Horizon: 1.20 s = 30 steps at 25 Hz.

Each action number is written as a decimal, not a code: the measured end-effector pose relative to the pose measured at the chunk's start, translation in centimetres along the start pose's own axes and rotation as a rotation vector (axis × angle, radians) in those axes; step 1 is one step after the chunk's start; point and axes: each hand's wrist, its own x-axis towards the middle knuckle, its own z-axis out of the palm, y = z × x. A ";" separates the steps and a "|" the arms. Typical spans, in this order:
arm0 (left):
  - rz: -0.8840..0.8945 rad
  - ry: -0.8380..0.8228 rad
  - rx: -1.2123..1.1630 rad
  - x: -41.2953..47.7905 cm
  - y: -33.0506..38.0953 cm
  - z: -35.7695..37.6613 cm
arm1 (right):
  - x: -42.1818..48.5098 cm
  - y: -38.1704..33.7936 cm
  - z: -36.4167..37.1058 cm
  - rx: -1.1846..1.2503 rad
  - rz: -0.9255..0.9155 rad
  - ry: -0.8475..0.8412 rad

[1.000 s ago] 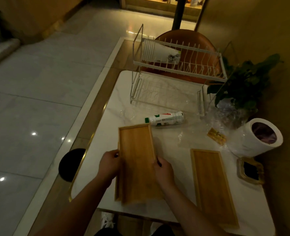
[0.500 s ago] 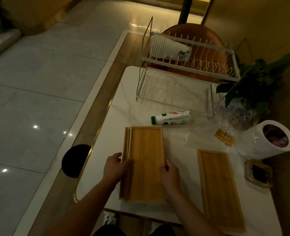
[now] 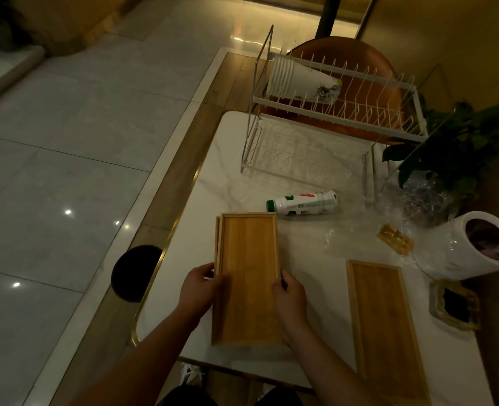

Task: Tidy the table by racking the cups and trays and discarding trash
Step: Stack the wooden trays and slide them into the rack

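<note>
A stack of two wooden trays (image 3: pixel 248 268) lies on the white marble table (image 3: pixel 306 259), the lower one peeking out at the left. My left hand (image 3: pixel 198 285) grips the stack's left edge and my right hand (image 3: pixel 289 297) grips its right edge. A third wooden tray (image 3: pixel 385 326) lies flat to the right. The white two-tier dish rack (image 3: pixel 339 112) stands at the far end, with a stack of white paper cups (image 3: pixel 298 80) lying on its top tier. A white plastic bottle (image 3: pixel 303 203) with a green cap lies on its side just beyond the trays.
A white bin (image 3: pixel 473 244) stands tipped at the right edge, with crumpled clear plastic (image 3: pixel 423 200) and a small gold wrapper (image 3: pixel 394 238) nearby. A gold-rimmed ashtray (image 3: pixel 453 306) sits at the right. A potted plant (image 3: pixel 459 148) is beside the rack. A dark round bin (image 3: pixel 137 273) stands on the floor left of the table.
The held tray, tilted and skewed a second ago, now lies squared on top of the lower tray. Both hands stay at its sides. The camera has shifted slightly.
</note>
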 end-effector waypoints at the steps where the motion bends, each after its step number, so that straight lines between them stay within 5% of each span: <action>1: 0.002 -0.006 0.002 0.0 0.0 -0.1 | 0.0 0.0 0.1 -0.016 -0.003 0.015; 9: 0.080 -0.011 0.124 -0.2 -0.1 0.3 | 0.2 0.2 -0.3 -0.285 -0.059 0.102; 30: 0.041 -0.043 0.031 0.3 -0.4 0.2 | 0.8 0.6 0.2 -0.247 -0.070 0.101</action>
